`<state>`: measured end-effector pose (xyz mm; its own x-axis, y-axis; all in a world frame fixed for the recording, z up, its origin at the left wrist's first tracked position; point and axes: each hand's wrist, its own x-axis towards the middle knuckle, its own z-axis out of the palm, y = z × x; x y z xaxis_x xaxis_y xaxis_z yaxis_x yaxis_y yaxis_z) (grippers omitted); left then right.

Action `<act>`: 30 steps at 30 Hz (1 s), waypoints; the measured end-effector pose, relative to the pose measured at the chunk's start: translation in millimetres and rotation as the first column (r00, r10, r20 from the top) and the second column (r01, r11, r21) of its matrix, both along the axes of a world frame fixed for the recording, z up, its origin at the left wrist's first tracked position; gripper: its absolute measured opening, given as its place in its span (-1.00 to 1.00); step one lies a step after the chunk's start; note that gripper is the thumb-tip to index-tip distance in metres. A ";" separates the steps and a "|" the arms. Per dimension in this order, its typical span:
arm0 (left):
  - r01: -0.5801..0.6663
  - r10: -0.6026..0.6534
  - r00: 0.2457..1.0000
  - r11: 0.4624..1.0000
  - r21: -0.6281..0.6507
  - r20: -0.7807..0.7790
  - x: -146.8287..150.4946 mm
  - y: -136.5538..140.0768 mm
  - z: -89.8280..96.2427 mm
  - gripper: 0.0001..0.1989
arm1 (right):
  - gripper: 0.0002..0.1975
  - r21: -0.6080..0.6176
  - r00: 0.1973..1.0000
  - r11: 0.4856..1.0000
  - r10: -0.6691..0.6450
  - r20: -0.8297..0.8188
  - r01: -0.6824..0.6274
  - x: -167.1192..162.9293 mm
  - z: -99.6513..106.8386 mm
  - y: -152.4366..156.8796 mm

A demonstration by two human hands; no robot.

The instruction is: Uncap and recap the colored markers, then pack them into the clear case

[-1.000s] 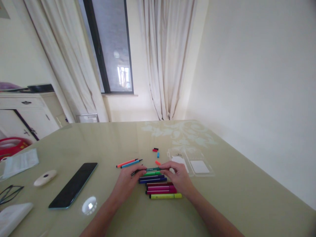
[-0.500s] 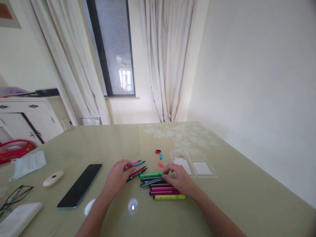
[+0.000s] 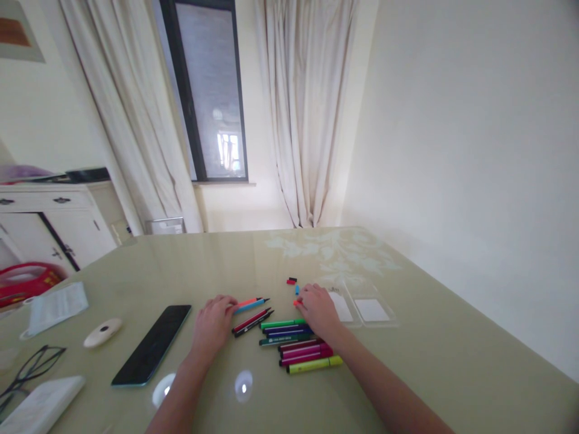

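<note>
The left hand [image 3: 213, 320] met a slim orange marker [image 3: 248, 302] at two o'clock; right hand [image 3: 318, 308], small orange cap [image 3: 295, 303] at ten; grips couldn't be told.

Pale walls [image 3: 452, 150], cream curtains [image 3: 307, 108] flanking a dark-framed window [image 3: 212, 90], white cabinet [image 3: 75, 226] at left

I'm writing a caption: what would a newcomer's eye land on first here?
Most likely the cluster of bright markers on the table, beside the right hand. Next, the left hand at an orange marker and a blue marker. Then the black phone, lying farther left.
</note>
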<state>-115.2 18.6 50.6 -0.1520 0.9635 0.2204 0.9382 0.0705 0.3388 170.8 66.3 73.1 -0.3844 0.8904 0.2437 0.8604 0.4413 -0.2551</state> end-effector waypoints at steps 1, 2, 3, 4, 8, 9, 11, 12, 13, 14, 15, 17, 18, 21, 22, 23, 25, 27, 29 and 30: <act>0.005 -0.005 1.000 1.000 0.004 0.013 -1.2 0.7 -0.5 -0.78 | -0.91 -0.008 0.997 1.000 -0.006 -0.080 0.005 3.2 -1.2 -3.2; 0.010 -0.010 1.000 1.000 0.008 0.029 -2.3 1.5 -0.9 -0.79 | -0.92 -0.023 0.983 1.000 -0.008 -0.182 0.004 7.0 -2.8 -6.6; 0.014 -0.014 0.999 1.000 0.013 0.044 -3.0 2.2 -1.2 -0.80 | -0.92 -0.042 0.957 0.999 -0.006 -0.291 -0.007 10.9 -4.6 -9.8; 0.016 -0.016 0.998 1.000 0.017 0.053 -3.2 2.8 -1.3 -0.80 | -0.92 -0.057 0.922 0.998 0.002 -0.388 -0.026 14.6 -6.5 -12.5; 0.058 -0.085 0.979 0.987 0.150 0.184 7.0 1.8 2.3 -0.71 | -0.91 -0.011 0.805 0.996 0.068 -0.590 -0.092 22.6 -10.7 -16.1; 0.079 -0.131 0.958 0.976 0.205 0.255 12.7 0.5 4.5 -0.69 | -0.90 0.013 0.785 0.995 0.088 -0.613 -0.102 22.8 -10.3 -15.8; 0.123 -0.232 0.884 0.953 0.278 0.406 26.5 -3.2 9.8 -0.66 | -0.88 0.048 0.752 0.991 0.127 -0.647 -0.126 22.2 -8.1 -15.4; 0.147 -0.267 0.843 0.949 0.278 0.466 33.7 -5.4 12.6 -0.66 | -0.88 0.061 0.740 0.989 0.144 -0.658 -0.138 21.8 -6.3 -15.6; 0.173 -0.290 0.805 0.949 0.262 0.517 40.5 -7.6 15.3 -0.65 | -0.88 0.070 0.729 0.987 0.155 -0.666 -0.145 21.5 -4.4 -16.1; 0.200 -0.304 0.771 0.950 0.240 0.559 46.3 -9.7 17.6 -0.65 | -0.88 0.077 0.720 0.986 0.161 -0.675 -0.148 21.3 -2.5 -16.8; 0.224 -0.311 0.744 0.950 0.217 0.592 50.9 -11.4 19.5 -0.66 | -0.89 0.082 0.712 0.986 0.163 -0.683 -0.147 21.1 -0.8 -17.6; 0.253 -0.312 0.711 0.950 0.185 0.630 56.4 -13.8 21.9 -0.66 | -0.90 0.089 0.699 0.986 0.163 -0.697 -0.142 20.9 1.7 -18.9; 0.257 -0.308 0.703 0.950 0.175 0.641 57.6 -14.5 22.3 -0.66 | -0.90 0.091 0.693 0.986 0.163 -0.702 -0.140 20.8 2.4 -19.4; 0.254 -0.300 0.696 0.953 0.167 0.653 58.1 -15.0 22.7 -0.66 | -0.90 0.094 0.680 0.984 0.174 -0.712 -0.153 20.0 2.4 -19.8; 0.253 -0.301 0.693 0.952 0.169 0.655 58.0 -15.1 22.8 -0.65 | -0.90 0.096 0.676 0.982 0.181 -0.714 -0.161 19.7 2.1 -19.8; 0.254 -0.303 0.691 0.952 0.171 0.656 58.1 -15.3 23.2 -0.65 | -0.90 0.099 0.674 0.981 0.188 -0.714 -0.170 19.4 1.9 -19.8; 0.260 -0.306 0.689 0.951 0.170 0.657 58.7 -15.8 24.3 -0.64 | -0.89 0.103 0.676 0.980 0.194 -0.711 -0.173 18.9 1.9 -20.2; 0.261 -0.304 0.691 0.951 0.166 0.656 59.7 -16.4 25.5 -0.64 | -0.88 0.102 0.679 0.981 0.189 -0.709 -0.166 18.6 2.9 -21.1; 0.265 -0.306 0.688 0.950 0.165 0.658 61.1 -16.8 26.0 -0.64 | -0.88 0.092 0.676 0.981 0.183 -0.714 -0.169 18.2 4.9 -22.5; 0.271 -0.311 0.687 0.948 0.166 0.657 61.8 -16.9 25.9 -0.64 | -0.88 0.082 0.675 0.981 0.183 -0.715 -0.179 18.1 6.1 -23.3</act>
